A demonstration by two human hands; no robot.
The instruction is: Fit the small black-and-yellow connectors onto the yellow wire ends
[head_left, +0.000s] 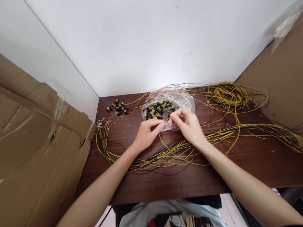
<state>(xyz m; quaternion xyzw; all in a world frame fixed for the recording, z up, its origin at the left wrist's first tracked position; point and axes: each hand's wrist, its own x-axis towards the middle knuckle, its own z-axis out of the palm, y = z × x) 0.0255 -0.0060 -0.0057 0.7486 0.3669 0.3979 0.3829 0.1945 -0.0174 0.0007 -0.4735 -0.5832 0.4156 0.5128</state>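
Note:
My left hand (151,131) and my right hand (187,125) meet fingertip to fingertip above the middle of the table. Both pinch a thin yellow wire (164,143), whose length hangs down from the left fingers. A slim dark grey object (168,109) shows beside the right fingertips; whether that hand holds it I cannot tell. Just behind the hands, small black and yellow connectors (153,110) lie heaped on a clear plastic bag (186,100). The wire's end is hidden by the fingers.
A long bundle of yellow and black wires (156,160) crosses the brown table (175,188) under my forearms. A tangled wire coil (229,96) lies at the back right, more connectors (117,107) at the back left. Cardboard (36,147) stands at the left, a white wall (159,36) behind.

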